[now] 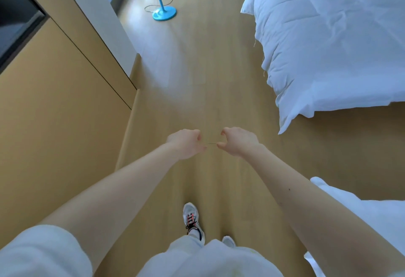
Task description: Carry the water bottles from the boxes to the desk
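Right, no bottles, boxes or desk anywhere in view, so I judge this is a walk btwn trips, w/ nothing to carry yet. Both arms are stretched out in front of me over the floor [208,68]. My left hand [186,144] and right hand [238,143] sit close together, fingers curled under, thumbs nearly meeting. A thin dark line runs btwn the thumb tips; can't tell if it's a thread I'm pinching or just a floor seam, so can't say if either hand grips anything.

What could go wrong, as I see it:
- The fan [164,13] stands ahead on the left, its cord [151,7] looped loose on the floor. A foot could catch it and pull the fan over.
- The duvet [328,46] hangs off the bed edge on my right, its corner drooping toward the floor. The lane btwn it and the wood panel [54,112] on my left is narrow, so a shoe [192,219] could snag it.
- More white bedding [372,211] sits just beside my right arm; an elbow could drag it.
- W/ loaded hands on the way back I'd likely see less of my feet, so the same hazards get worse.
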The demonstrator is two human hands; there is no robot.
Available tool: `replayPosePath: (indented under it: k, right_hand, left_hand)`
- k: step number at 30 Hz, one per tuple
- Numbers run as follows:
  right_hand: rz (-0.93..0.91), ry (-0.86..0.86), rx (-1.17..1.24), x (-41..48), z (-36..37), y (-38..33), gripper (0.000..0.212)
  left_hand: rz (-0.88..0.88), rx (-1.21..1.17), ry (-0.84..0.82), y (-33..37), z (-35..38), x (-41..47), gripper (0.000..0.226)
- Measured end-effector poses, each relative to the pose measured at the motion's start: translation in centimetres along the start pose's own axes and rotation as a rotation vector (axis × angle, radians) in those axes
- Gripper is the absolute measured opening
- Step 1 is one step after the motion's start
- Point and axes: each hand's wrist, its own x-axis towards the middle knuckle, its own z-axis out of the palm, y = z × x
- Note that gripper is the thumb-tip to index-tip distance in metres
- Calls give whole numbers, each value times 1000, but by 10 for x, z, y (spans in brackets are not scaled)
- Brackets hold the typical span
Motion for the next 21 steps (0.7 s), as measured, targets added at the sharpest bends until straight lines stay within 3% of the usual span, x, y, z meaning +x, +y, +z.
replayPosePath:
  k: [7, 21]
  right_hand:
    - [26, 24, -51, 57, -26, -7, 49]
    - [54, 67, -174, 224, -118, -82, 53]
  left_hand:
    - [54, 5, 3, -21, -30, 62, 44]
    - [178, 150, 72, -132, -127, 220, 52]
